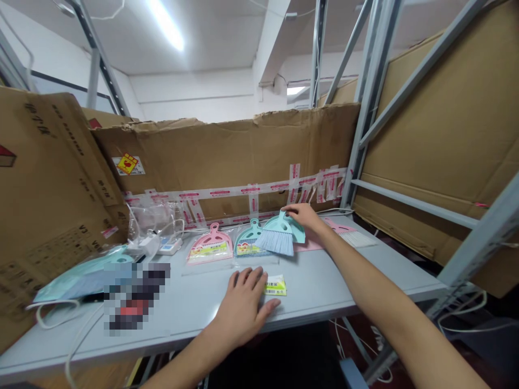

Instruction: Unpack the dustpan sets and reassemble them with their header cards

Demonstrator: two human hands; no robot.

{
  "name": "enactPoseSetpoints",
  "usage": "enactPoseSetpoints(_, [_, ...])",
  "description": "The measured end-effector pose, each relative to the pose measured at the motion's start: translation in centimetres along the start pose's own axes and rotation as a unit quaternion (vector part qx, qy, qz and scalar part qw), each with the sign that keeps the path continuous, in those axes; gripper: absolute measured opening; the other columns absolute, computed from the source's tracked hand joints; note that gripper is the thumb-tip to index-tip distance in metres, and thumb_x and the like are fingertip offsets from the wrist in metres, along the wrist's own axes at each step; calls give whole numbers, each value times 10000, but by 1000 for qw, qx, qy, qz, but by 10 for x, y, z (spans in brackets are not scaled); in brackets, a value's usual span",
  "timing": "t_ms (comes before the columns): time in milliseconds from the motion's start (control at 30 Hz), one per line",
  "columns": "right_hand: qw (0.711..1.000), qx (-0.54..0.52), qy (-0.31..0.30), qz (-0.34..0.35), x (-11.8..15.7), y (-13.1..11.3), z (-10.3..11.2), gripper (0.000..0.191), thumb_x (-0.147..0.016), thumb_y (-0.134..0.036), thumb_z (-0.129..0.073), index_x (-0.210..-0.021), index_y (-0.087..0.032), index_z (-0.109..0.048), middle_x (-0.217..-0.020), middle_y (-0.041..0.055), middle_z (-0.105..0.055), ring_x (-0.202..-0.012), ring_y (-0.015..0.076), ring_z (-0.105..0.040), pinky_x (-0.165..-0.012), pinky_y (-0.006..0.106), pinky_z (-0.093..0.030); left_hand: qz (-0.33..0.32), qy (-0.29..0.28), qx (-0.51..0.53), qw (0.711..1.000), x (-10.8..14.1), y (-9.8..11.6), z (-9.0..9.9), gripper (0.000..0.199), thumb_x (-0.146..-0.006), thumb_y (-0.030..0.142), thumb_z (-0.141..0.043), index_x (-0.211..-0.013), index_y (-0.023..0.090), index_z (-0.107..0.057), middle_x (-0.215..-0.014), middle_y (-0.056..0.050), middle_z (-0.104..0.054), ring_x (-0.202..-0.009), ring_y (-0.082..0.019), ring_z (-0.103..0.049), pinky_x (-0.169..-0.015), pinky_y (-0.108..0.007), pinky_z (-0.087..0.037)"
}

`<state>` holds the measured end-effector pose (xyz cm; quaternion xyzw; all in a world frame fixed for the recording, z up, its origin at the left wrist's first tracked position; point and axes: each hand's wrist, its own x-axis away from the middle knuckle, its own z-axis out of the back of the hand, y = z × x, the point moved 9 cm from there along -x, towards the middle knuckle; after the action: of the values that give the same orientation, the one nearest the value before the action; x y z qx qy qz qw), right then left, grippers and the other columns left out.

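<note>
My right hand (303, 216) rests over the top of an unwrapped mint dustpan (292, 227) and seems to grip it. A blue-bristled hand brush (278, 239) lies against that dustpan. My left hand (242, 308) lies palm down on the grey table (324, 281), fingers spread, holding nothing. Just right of its fingertips is a small white-and-yellow label card (275, 285). Beyond it lie a pink dustpan set in a plastic bag (210, 246) and a teal one, also bagged (249, 243). A pink dustpan (307, 244) and a pink-backed brush (351, 235) lie to the right.
A bagged mint dustpan set (85, 280) lies at the left, beside a pixelated blurred patch. White cables and a white power strip (169, 247) sit behind it. Taped cardboard (227, 156) walls the table's back, and grey metal shelving uprights (368, 102) stand at the right.
</note>
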<state>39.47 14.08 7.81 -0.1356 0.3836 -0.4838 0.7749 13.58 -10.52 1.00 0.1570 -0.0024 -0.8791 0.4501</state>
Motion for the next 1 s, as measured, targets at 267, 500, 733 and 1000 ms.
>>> enactPoseSetpoints(267, [915, -274, 179, -235, -1, 69, 30, 320, -984, -342, -832, -1229, -193, -690, -919, 45, -788, -722, 173, -736, -672, 296, -670, 10, 38, 53, 998, -78, -27, 61, 515, -1196, 554, -425, -1229, 221, -816, -1262, -129, -808, -1223, -337, -696, -1107, -507, -542])
enactPoseSetpoints(500, [925, -182, 137, -303, 40, 126, 107, 226, -918, -251, -901, -1063, -136, -772, -799, 79, -794, -589, 155, -639, -524, 246, -539, 140, 66, -56, 986, -143, -120, 63, 297, -1089, 364, -618, -1251, 185, -793, -1233, -163, -832, -1218, -380, -692, -1063, -460, -515])
enactPoseSetpoints(733, [958, 111, 27, -262, 59, 155, 117, 107, -847, -283, -918, -868, -185, -879, -832, 102, -849, -729, 223, -733, -742, 305, -590, 113, 46, -62, 991, -147, -137, 29, 365, -1028, 315, -666, -1349, 183, -776, -1300, -169, -824, -1238, -382, -685, -1076, -454, -500])
enactPoseSetpoints(1000, [966, 169, 50, -189, 25, 121, 79, 269, -1016, -411, -783, -1073, -164, -873, -1146, 194, -863, -1042, 308, -791, -939, 350, -575, 153, 61, -53, 985, -147, -162, 23, 355, -1041, 251, -593, -1277, 195, -851, -1190, -145, -859, -1166, -359, -714, -1065, -433, -494])
